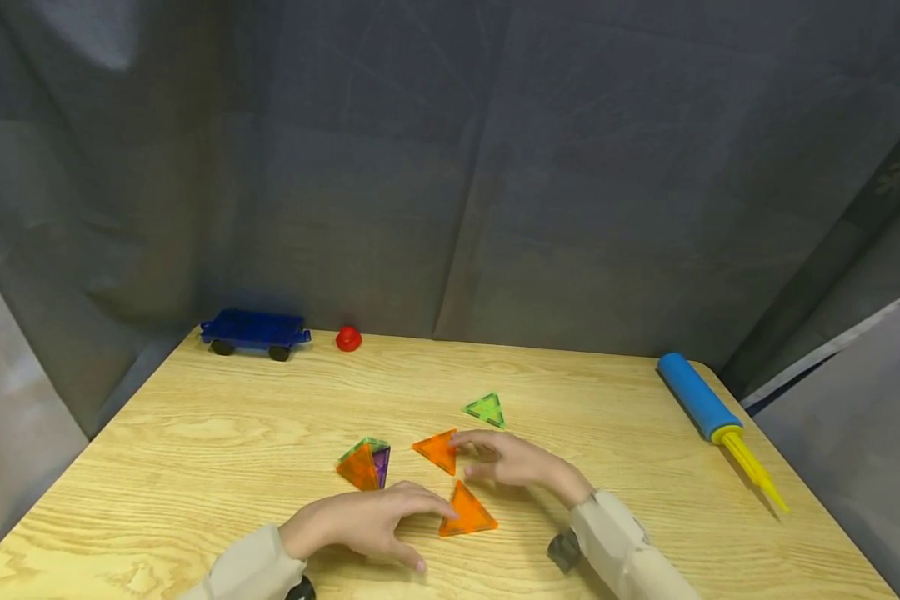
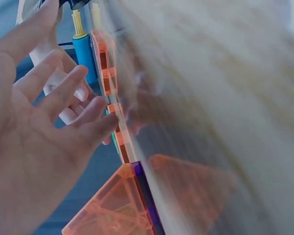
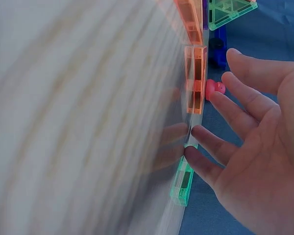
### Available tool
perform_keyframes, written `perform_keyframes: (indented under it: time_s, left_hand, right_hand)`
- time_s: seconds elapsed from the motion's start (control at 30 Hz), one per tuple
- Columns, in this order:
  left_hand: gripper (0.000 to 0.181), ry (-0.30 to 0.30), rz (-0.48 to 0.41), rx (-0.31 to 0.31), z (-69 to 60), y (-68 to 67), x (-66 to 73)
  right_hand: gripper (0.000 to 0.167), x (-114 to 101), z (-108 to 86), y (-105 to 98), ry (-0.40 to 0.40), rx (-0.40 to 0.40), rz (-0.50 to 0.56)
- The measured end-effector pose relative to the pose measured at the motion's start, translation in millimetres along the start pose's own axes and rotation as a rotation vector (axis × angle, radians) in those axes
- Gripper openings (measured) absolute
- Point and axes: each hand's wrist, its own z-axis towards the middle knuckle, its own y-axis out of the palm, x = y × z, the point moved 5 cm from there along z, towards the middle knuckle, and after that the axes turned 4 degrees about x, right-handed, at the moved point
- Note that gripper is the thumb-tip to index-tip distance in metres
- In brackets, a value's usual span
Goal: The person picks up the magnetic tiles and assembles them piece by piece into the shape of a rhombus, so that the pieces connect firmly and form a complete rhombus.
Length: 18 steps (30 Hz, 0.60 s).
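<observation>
My left hand [image 1: 378, 518] hovers low over the table, its fingers spread and relaxed, fingertips beside a flat orange triangle tile [image 1: 468, 512]. My right hand [image 1: 512, 460] reaches in from the right, with loosely bent fingers at the edge of a second orange triangle tile [image 1: 437, 452]. In the right wrist view its fingers [image 3: 235, 115] stand apart and grip nothing. Just beyond the left hand stands a small pyramid of orange, green and purple triangle tiles [image 1: 360, 468]. Past the right hand lies a green triangle tile [image 1: 487, 409].
A blue toy wagon base [image 1: 255, 332] with black wheels stands at the far left corner. Near it sits a small red dome-shaped piece [image 1: 348, 338]. Along the right edge of the wooden table [image 1: 195, 433] lies a blue and yellow pump-like toy [image 1: 708, 408]. A dark curtain [image 1: 450, 167] hangs behind.
</observation>
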Motion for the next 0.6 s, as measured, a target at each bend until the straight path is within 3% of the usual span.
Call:
perform_keyframes:
  time_s: [0.37,0.6]
  left_hand:
    - [0.059,-0.05,-0.032,-0.09,-1.6,4.0,-1.5]
    - [0.057,-0.122,-0.025,-0.1,-1.6,2.8,-1.9]
  right_hand:
    - [0.042,0.1,4.1,1.4,-0.004,-0.017,-0.002]
    - [0.042,-0.7,3.7,2.4,0.002,-0.033,-0.021]
